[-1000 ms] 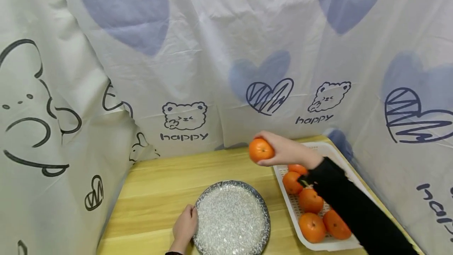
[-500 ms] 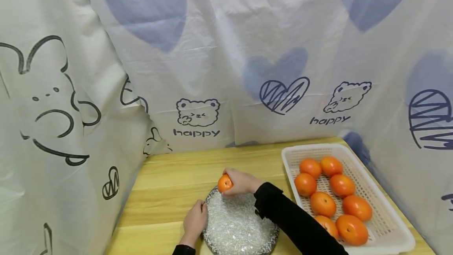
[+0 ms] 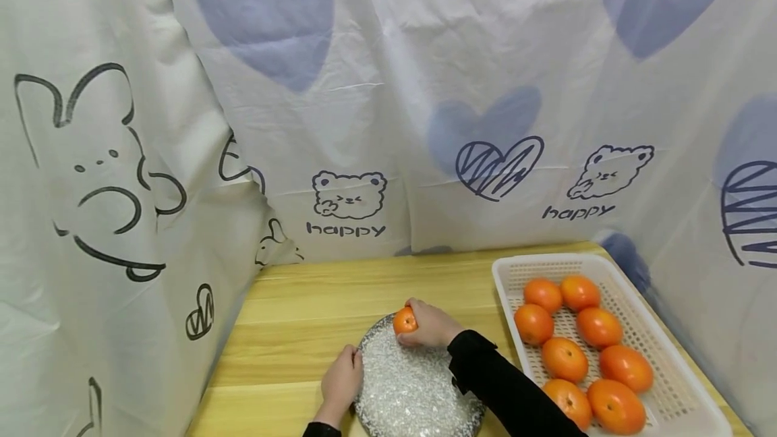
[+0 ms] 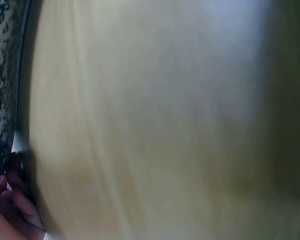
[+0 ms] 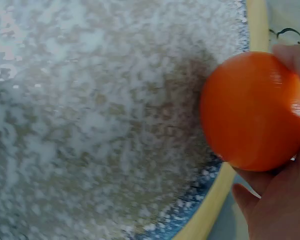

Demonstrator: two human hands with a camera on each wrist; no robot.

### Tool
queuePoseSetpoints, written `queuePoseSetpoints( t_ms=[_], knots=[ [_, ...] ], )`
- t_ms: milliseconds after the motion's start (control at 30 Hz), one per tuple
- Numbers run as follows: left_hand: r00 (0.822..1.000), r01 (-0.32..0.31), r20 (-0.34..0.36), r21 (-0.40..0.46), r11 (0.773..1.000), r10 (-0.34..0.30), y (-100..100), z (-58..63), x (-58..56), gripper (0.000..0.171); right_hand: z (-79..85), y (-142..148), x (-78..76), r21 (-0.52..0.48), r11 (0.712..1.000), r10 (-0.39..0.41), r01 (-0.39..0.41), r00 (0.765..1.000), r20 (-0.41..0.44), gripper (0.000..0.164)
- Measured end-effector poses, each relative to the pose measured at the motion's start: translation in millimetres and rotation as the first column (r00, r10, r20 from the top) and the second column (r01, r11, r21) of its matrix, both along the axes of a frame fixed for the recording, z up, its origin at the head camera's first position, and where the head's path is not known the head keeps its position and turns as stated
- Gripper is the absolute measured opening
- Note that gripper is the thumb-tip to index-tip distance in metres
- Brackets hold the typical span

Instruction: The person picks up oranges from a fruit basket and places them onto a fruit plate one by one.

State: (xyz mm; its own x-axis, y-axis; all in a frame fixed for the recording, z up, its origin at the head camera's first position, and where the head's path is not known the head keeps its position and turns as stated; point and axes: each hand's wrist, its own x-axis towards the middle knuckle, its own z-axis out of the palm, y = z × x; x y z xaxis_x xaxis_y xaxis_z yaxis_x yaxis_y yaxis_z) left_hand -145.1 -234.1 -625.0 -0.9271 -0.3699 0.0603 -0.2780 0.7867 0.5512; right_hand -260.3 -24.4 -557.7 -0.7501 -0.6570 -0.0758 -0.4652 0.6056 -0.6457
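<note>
In the head view a round plate (image 3: 419,393), speckled grey-white with a dark rim, lies near the front of the table. My left hand (image 3: 342,377) grips its left edge; in the left wrist view those fingers (image 4: 21,200) show at the plate's dark underside (image 4: 1,85). My right hand (image 3: 429,324) holds a smooth, round orange fruit (image 3: 405,321) at the plate's far edge. Up close in the right wrist view, the same orange fruit (image 5: 255,112) sits between thumb and fingers. Whether it touches the plate cannot be told.
A white perforated basket (image 3: 508,288) stands on the right of the wooden table (image 3: 291,315). Several more orange fruits (image 3: 564,359) lie in it. A printed cloth (image 3: 388,86) hangs behind the table and at both sides.
My right hand has carried the orange fruit from beside the basket down and left to the plate's far edge. The left hand keeps its grip. The head view has turned slightly left.
</note>
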Motion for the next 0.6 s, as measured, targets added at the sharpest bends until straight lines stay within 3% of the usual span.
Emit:
queuePoseSetpoints(
  t_ms=[600],
  knots=[
    [0.999,0.023,0.026,-0.007,1.0,-0.023,2.3,4.2,0.7,0.015,-26.2,4.6,-9.4,-0.092,0.991,-0.079,0.092,0.987,0.137,0.084]
  ],
)
